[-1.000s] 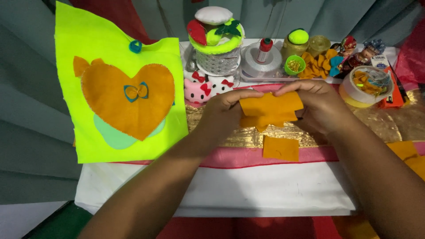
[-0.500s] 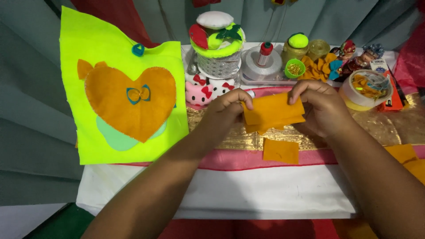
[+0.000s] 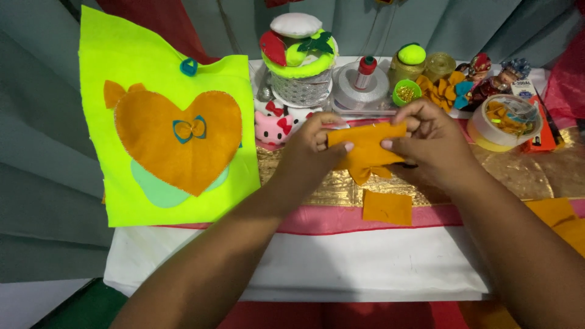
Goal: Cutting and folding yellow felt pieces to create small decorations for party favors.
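Just beyond the small orange felt square (image 3: 387, 207) lying on the worktop (image 3: 365, 268), the left hand (image 3: 311, 155) and right hand (image 3: 436, 146) pinch the orange felt piece (image 3: 364, 149), now bunched narrower than before.

You hold an orange felt piece (image 3: 364, 149) pinched at both ends, folded and bunched in the middle, its lower edge flaring out. It hangs just above the gold cloth, with a flat orange felt square (image 3: 387, 207) lying at its 6 o'clock.
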